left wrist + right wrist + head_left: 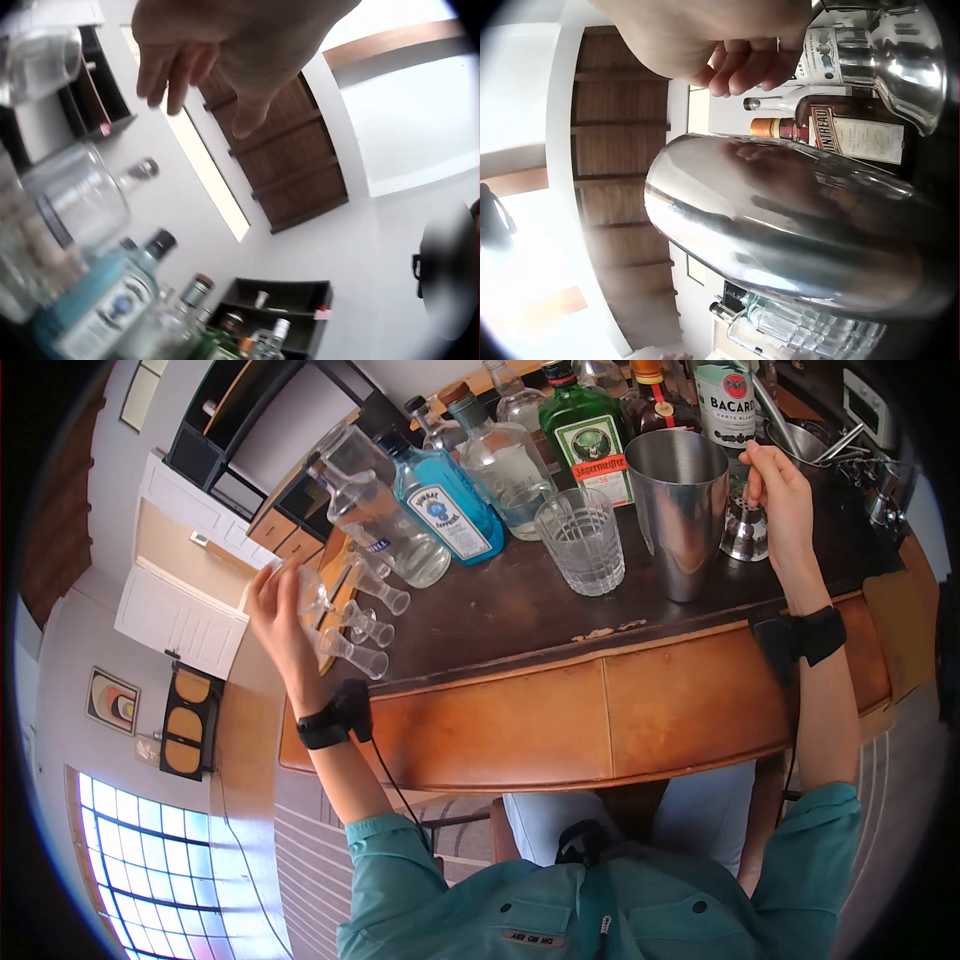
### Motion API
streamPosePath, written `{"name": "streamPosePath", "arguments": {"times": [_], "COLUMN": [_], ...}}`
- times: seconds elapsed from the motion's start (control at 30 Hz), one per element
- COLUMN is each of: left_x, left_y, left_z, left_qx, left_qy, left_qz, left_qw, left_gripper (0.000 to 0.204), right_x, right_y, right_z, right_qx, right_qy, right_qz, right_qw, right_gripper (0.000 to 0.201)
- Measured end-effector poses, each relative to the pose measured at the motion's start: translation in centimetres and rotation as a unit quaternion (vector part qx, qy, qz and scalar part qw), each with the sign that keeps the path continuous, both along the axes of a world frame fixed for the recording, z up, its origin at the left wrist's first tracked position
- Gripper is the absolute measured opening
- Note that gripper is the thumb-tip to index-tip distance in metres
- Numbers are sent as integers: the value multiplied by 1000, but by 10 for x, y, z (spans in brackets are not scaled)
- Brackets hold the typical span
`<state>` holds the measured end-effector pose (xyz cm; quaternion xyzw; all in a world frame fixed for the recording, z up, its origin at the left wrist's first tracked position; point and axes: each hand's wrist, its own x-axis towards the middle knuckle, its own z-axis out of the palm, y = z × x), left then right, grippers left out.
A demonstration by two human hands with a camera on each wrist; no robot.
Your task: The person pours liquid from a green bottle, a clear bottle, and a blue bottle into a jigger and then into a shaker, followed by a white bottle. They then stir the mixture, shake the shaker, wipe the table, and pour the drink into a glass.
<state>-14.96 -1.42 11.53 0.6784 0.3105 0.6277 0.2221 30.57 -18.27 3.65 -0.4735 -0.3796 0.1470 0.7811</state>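
Observation:
My left hand (275, 605) hovers at the left of the counter beside several small flared glasses (355, 652). Its fingers hang loosely, thumb apart, and the left wrist view shows nothing in it. My right hand (782, 485) is raised to the right of a tall metal shaker tin (682, 525), fingers loosely curled with nothing visible in them. Below it stands a shiny metal jigger (745, 532), large behind the hand in the right wrist view. A cut-glass tumbler (582, 550) stands upright left of the tin.
Behind stand a blue gin bottle (448, 505), a green Jägermeister bottle (587, 435), a Bacardi bottle (727, 405) and several clear ones. Metal bar tools (800, 440) stand at the back right. A padded leather edge (520, 730) runs along the dark counter's (480, 625) front.

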Motion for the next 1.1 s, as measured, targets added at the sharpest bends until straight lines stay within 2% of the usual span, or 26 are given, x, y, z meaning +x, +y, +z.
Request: {"name": "streamPosePath", "arguments": {"times": [0.03, 0.07, 0.1, 0.17, 0.23, 0.27, 0.33, 0.43, 0.53, 0.73, 0.87, 1.03, 1.1], "left_x": [17, 44, 69, 108, 142, 156, 179, 200, 212, 212, 190, 116, 79], "left_y": [-4, -21, -33, -36, -44, -44, -38, -28, -32, -45, -56, -77, -90], "left_z": [-3, -5, -9, -36, -59, -67, -79, -87, -90, -89, -87, -80, -77], "left_qx": [-25, -47, -89, -159, -265, -262, -331, -353, -335, -330, -355, -393, -400], "left_qy": [89, 159, 193, 266, 269, 264, 250, 186, 152, 93, 118, 81, 75], "left_qz": [-8, -95, -189, -266, -308, -309, -290, -339, -314, -270, -240, -287, -247], "left_qw": [996, 982, 959, 913, 873, 875, 862, 852, 875, 900, 896, 870, 879], "left_gripper": [50, 52, 68, 92, 103, 103, 102, 100, 102, 93, 86, 82, 84], "right_x": [1, 0, 0, -1, 2, 0, -2, -5, -5, -12, -7, -7, -7], "right_y": [1, 2, 2, 2, 4, 4, 3, 3, 4, 4, 7, 5, 6], "right_z": [-1, -1, 0, -1, -2, -1, -1, -1, -1, -1, -6, -5, -5], "right_qx": [5, 1, 13, 21, 27, 31, 23, 20, 16, 2, 4, -2, -3], "right_qy": [1, -3, 14, 26, 47, 52, 48, 58, 57, 53, 64, 65, 43], "right_qz": [0, 8, 2, 3, -8, -11, -12, 4, 16, 24, 20, 20, 20], "right_qw": [1000, 1000, 1000, 999, 999, 998, 999, 998, 998, 998, 998, 998, 999], "right_gripper": [19, 19, 17, 15, 14, 14, 15, 16, 18, 19, 18, 19, 20]}}
